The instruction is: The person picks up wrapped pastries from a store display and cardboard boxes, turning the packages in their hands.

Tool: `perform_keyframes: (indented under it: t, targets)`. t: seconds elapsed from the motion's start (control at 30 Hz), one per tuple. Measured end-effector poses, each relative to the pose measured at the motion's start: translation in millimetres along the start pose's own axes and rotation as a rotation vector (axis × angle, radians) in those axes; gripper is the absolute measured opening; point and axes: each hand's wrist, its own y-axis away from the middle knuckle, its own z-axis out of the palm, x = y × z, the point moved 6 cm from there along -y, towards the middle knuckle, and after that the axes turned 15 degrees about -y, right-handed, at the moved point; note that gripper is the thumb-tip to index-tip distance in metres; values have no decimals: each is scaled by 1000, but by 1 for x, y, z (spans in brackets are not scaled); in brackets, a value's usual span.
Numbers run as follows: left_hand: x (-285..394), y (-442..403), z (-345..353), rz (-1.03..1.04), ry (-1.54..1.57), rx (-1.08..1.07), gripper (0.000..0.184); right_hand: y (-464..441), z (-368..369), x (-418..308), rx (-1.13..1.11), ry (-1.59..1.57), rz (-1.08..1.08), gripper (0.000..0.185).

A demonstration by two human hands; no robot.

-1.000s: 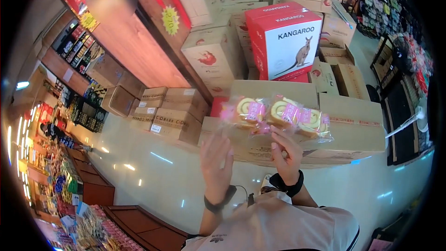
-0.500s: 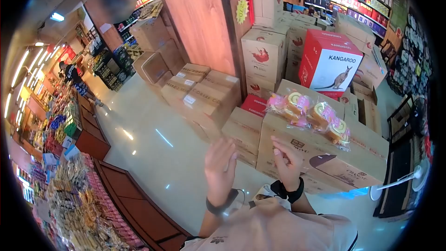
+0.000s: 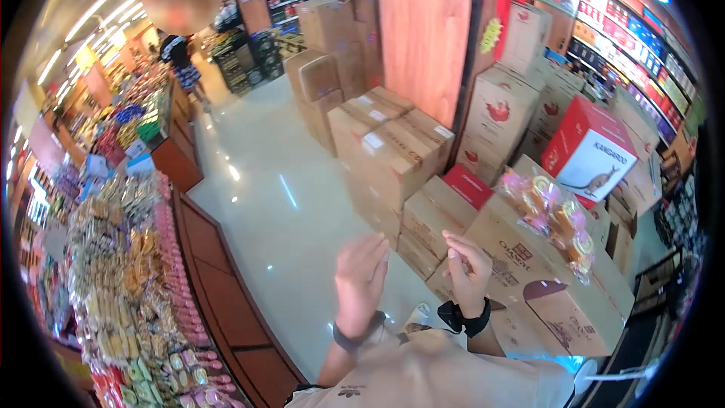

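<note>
My left hand [image 3: 361, 276] is raised in front of my chest, fingers stretched out and slightly blurred, holding nothing. To its right, my right hand [image 3: 468, 270] is also lifted, with loosely bent fingers and nothing visible in the palm. The two hands are apart, palms roughly facing each other. Nearest to my right hand stands a large cardboard carton [image 3: 521, 264] marked CHANGYU. On top of it lie several plastic-wrapped swiss rolls [image 3: 547, 202] with pink wrapping. Neither hand visibly touches them.
A red and white KANGAROO box [image 3: 593, 153] stands behind the swiss rolls. More cartons [image 3: 393, 140] are stacked by a wooden pillar [image 3: 423, 38]. At left, a counter [image 3: 215, 279] carries many packaged snacks [image 3: 128, 264]. A person [image 3: 181, 60] stands in the far aisle.
My view has turned left, so the cartons, swiss rolls and pillar sit further right in the picture and more of the snack counter shows. Both hands keep about the same raised pose.
</note>
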Motion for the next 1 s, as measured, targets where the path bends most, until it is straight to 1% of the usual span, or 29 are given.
perform_keyframes:
  t: [0.13, 0.43, 0.63, 0.77, 0.87, 1.0]
  targets:
    - [-21, 8, -23, -63, -95, 51, 22, -3, 30, 20, -75, -127, 88, 22]
    - [-46, 15, -48, -192, -291, 168, 21, -23, 83, 58, -300, -279, 127, 20]
    - [-51, 1, -41, -235, -354, 211, 20, -53, 96, 84, -378, -310, 164, 19]
    - [-53, -9, -27, -264, -358, 198, 20, -71, 95, 108, -391, -345, 186, 20]
    - [-57, -10, -20, -245, -391, 195, 25, -81, 98, 121, -409, -354, 211, 20]
    - [-59, -4, -22, -313, -388, 190, 24, -84, 109, 137, -466, -358, 222, 20]
